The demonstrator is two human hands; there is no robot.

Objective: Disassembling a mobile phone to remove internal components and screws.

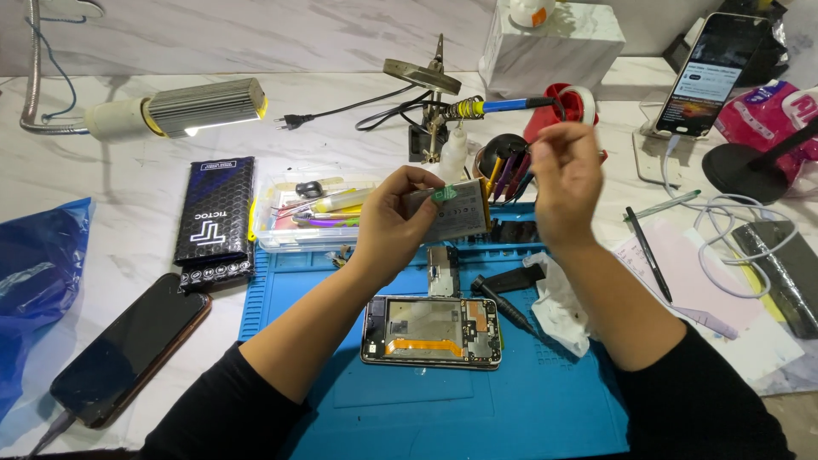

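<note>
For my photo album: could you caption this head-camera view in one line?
Left hand holds a flat phone battery above an opened smartphone on a blue repair mat; right hand raised beside it.

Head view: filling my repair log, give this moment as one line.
left hand: holds phone battery | right hand: raised, fingers pinched, content unclear | opened phone: on blue mat

A small phone repair workshop is shown. A blue repair mat [528,400] is laid on a white marble-look table [136,179], and an opened phone [432,331] with bare insides is placed on it. A soldering iron [498,106] on a stand, a tray of tools [311,215] and a work lamp [192,107] are seen around.
</note>
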